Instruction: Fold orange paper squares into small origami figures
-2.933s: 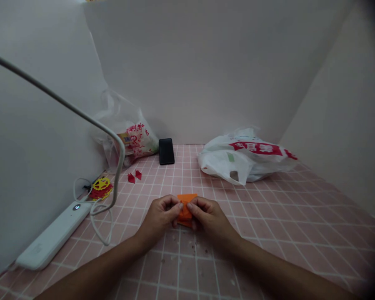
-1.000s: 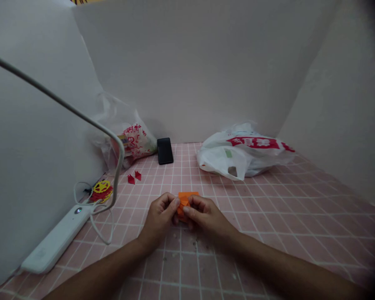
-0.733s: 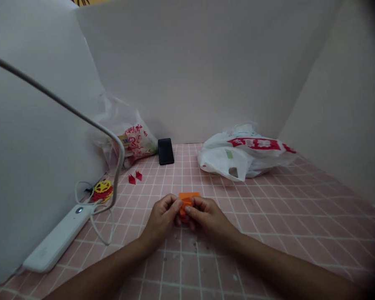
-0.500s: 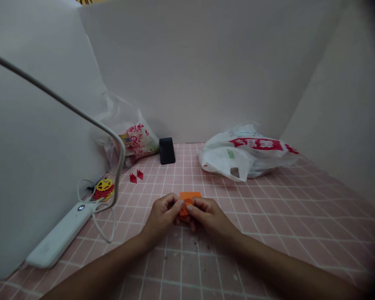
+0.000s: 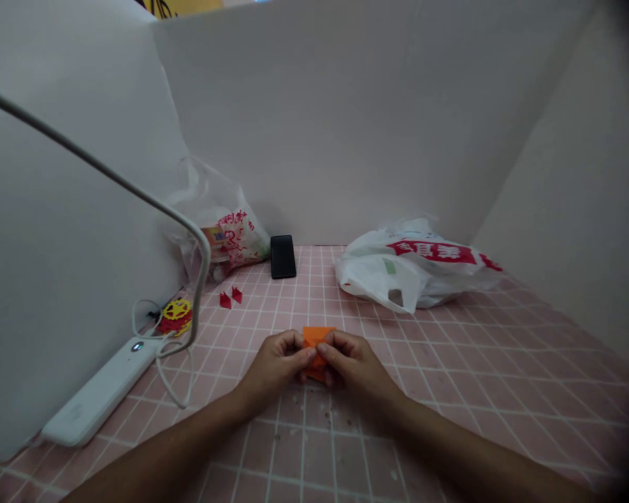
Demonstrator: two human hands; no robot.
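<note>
Orange paper (image 5: 314,335) points lengthwise forward, pinched in fingers (image 5: 332,354).

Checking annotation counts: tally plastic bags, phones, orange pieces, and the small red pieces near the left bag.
Plastic bags: 2
Phone: 1
Orange folded piece, held: 1
Small red pieces: 2
Total: 6

a pink, white-gridded tabletop (image 5: 440,363) carries a long white plastic device (image 5: 99,395), piled yellow and red cut-out pieces (image 5: 176,311), 2 small pointed red pieces (image 5: 225,300), a black rectangular phone (image 5: 283,257), a translucent plastic bag with red print (image 5: 235,241) and a crumpled white plastic bag with a red band (image 5: 374,274).
</note>
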